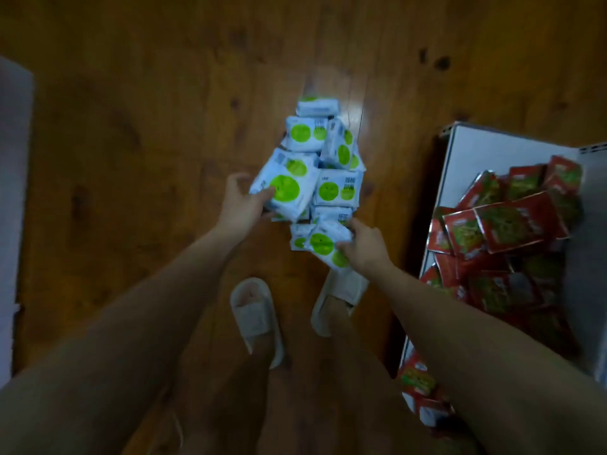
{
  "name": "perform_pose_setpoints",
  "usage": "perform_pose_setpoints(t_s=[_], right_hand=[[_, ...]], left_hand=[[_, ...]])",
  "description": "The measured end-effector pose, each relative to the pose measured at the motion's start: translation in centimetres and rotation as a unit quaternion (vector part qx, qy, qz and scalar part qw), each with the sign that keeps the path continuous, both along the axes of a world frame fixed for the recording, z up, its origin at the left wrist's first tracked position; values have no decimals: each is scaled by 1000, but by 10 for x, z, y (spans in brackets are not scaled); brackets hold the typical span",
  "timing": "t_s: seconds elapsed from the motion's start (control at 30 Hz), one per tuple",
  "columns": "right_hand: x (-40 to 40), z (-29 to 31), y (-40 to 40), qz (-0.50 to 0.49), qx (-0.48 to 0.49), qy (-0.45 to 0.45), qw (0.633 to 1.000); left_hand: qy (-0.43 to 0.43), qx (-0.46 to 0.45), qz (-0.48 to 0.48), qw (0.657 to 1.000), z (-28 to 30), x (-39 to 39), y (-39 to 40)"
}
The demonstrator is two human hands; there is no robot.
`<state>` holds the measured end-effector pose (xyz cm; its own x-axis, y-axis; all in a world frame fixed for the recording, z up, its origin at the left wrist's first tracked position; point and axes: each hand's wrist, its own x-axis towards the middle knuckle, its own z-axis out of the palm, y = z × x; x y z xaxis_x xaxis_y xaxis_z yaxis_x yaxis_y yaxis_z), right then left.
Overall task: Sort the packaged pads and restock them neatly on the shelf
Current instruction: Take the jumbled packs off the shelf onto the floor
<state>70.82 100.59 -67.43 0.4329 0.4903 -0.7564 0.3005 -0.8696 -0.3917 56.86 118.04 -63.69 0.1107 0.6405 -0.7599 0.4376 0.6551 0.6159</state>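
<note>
The pad packs [315,172] are pale blue-white with bright green circles. The packets [512,224] on the white shelf [476,149] are red and green. The slippers [256,316] are off-white, the floor [131,126] brown knotted wood.

Dim, warm-toned view, glare streak on wooden floor [356,116], soft blur throughout, wide-angle bending at edges

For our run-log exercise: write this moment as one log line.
left hand: grips pad pack | right hand: grips pad pack | pile on floor | shelf: red packets
</note>
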Motion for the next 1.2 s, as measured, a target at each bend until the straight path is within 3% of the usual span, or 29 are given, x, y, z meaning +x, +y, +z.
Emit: perform_pose_setpoints(t_s=[0.17,0.37,0.47,0.57,0.63,0.8,0.9,1.03,1.2], right_hand=[[16,-108,25,39,6,-12,999],[20,-166,33,53,28,10,998],[27,-171,34,34,61,-25,997],[30,-160,31,25,70,-40,996],[35,-151,32,21,75,-43,996],[60,-106,48,-17,81,-46,996],[71,-50,64,4,18,4,1000],[77,66,79,98,-69,81,989],[58,214,55,66,-22,51,996]], left_hand=[[-15,-38,34,999,-111,43,10],[-30,-43,30,998,-171,75,19],[19,3,-67,998,-178,76,16],[114,63,-218,967,-172,63,7],[151,77,-265,949,-166,56,6],[207,64,-339,915,-117,58,17],[216,49,-395,892,-62,62,21],[200,23,-473,858,57,73,15],[202,61,-544,812,209,72,-17]])
